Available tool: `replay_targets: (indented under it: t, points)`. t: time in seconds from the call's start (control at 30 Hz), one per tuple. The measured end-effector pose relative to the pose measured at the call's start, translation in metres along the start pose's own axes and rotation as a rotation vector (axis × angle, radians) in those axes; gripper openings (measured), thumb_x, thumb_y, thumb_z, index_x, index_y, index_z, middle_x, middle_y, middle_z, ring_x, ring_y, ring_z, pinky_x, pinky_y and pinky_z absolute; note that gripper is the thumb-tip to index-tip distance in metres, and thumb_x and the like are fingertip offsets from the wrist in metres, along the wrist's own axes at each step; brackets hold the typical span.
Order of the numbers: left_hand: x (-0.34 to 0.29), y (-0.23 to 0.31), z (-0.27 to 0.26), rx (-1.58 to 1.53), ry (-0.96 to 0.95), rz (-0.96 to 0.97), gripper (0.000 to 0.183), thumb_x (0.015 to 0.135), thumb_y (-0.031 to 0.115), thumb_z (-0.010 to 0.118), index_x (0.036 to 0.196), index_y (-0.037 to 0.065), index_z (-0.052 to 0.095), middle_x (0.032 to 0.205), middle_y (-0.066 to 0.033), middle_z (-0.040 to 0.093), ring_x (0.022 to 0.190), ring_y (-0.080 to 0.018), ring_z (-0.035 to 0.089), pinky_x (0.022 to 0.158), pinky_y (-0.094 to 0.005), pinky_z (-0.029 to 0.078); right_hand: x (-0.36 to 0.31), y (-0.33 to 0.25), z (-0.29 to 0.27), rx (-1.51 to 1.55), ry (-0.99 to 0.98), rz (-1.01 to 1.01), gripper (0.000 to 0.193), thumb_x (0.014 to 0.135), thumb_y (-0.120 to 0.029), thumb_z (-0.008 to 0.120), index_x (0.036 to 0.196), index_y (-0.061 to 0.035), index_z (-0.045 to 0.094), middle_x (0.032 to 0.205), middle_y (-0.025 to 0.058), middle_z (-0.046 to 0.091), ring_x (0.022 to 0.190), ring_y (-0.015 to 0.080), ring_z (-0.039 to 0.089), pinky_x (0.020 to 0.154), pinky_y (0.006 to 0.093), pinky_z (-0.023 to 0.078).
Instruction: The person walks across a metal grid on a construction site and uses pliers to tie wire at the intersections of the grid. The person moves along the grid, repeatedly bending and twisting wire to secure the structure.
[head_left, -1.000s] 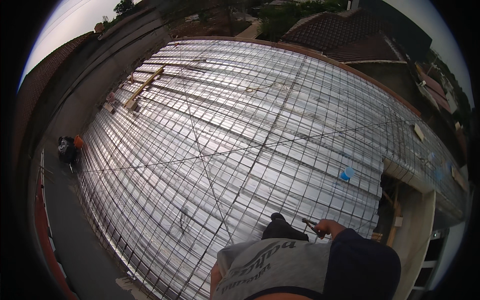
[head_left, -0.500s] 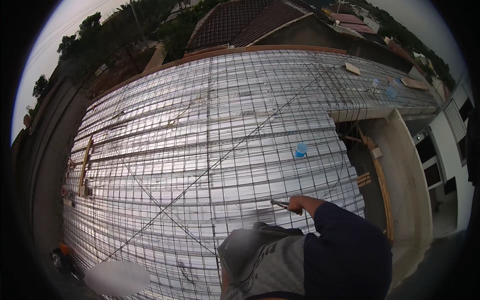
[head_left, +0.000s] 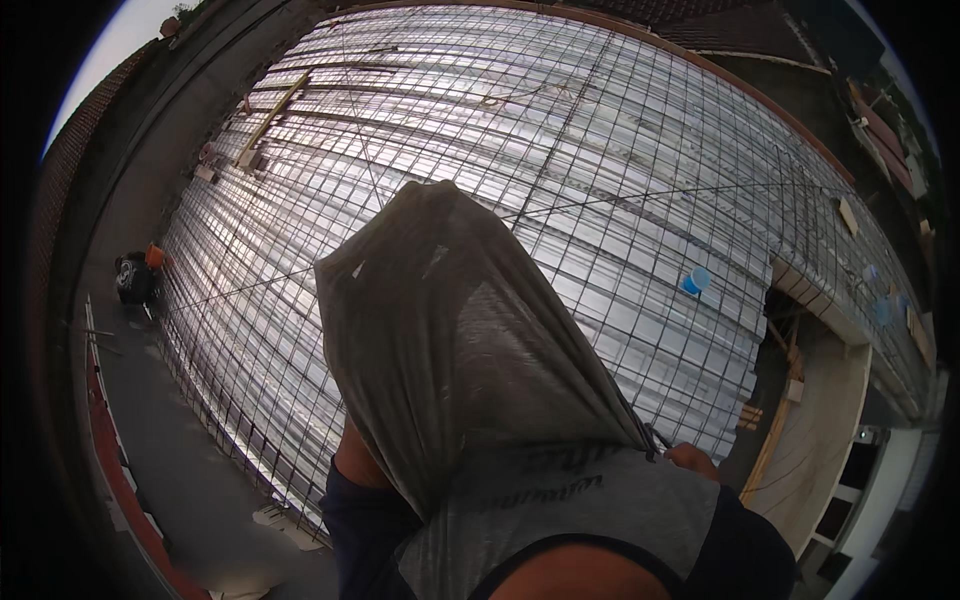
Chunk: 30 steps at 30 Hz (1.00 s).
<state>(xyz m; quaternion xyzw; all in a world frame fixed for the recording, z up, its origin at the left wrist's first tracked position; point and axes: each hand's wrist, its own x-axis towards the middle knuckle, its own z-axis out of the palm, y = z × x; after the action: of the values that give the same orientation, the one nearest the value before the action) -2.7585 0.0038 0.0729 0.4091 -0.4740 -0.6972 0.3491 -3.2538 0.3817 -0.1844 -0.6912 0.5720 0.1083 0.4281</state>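
Note:
The grey shirt [head_left: 450, 330] I wear is stretched up and forward, filling the middle of the view. My left forearm [head_left: 358, 458] goes in behind the raised cloth, which hides the left hand and its fingers. At the shirt's right edge, my right hand [head_left: 692, 460] is closed on a dark tool that looks like pliers [head_left: 655, 438], mostly covered by the cloth. Beyond and below lies a steel rebar mesh [head_left: 620, 200] over shiny ribbed panels. A blue bucket [head_left: 697, 281] stands on it, ahead of my right hand.
To the right an opening in the deck shows wooden poles [head_left: 768, 440] beside a concrete wall [head_left: 815, 445]. A long timber [head_left: 272, 118] lies at the far left. An orange object [head_left: 155, 256] sits near the left edge, above a lower paved area [head_left: 170, 420].
The view has swung left and downward. The shirt front has risen and spread forward, and my left forearm has come into view. My right hand has drawn in beside the shirt with the pliers.

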Motion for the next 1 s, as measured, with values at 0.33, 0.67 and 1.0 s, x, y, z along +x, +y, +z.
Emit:
replay_targets:
  t: [0.33, 0.67, 1.0]
  points:
    - [-0.045, 0.002, 0.016, -0.469, -0.004, 0.23, 0.045, 0.088, 0.029, 0.054, 0.117, -0.005, 0.057, 0.112, -0.0189, 0.062, 0.106, -0.0295, 0.059, 0.09, -0.0379, 0.046, 0.057, -0.046, -0.035, 0.942, -0.122, 0.769, 0.025, 0.081, -0.019, 0.058, 0.089, 0.004, 0.064, 0.077, 0.0171, 0.069, 0.057, 0.0256, 0.065, 0.043, 0.0346, 0.04]
    - [-0.124, 0.1, 0.031, -0.086, -0.497, 0.572, 0.045, 0.087, 0.029, 0.054, 0.116, -0.005, 0.058, 0.11, -0.0183, 0.062, 0.105, -0.0287, 0.059, 0.089, -0.0374, 0.046, 0.11, -0.087, -0.106, 0.986, 0.012, 0.573, 0.028, 0.082, -0.023, 0.054, 0.091, 0.0035, 0.058, 0.076, 0.0179, 0.068, 0.058, 0.0229, 0.067, 0.039, 0.0329, 0.039]
    - [-0.131, 0.153, 0.104, 0.053, -1.084, 0.743, 0.045, 0.087, 0.029, 0.055, 0.116, -0.005, 0.058, 0.109, -0.0178, 0.063, 0.104, -0.0278, 0.06, 0.088, -0.0368, 0.046, 0.087, -0.057, -0.084, 0.432, -0.188, 0.434, 0.03, 0.082, -0.028, 0.059, 0.082, 0.0017, 0.062, 0.078, 0.0142, 0.07, 0.062, 0.0229, 0.067, 0.05, 0.0347, 0.049]
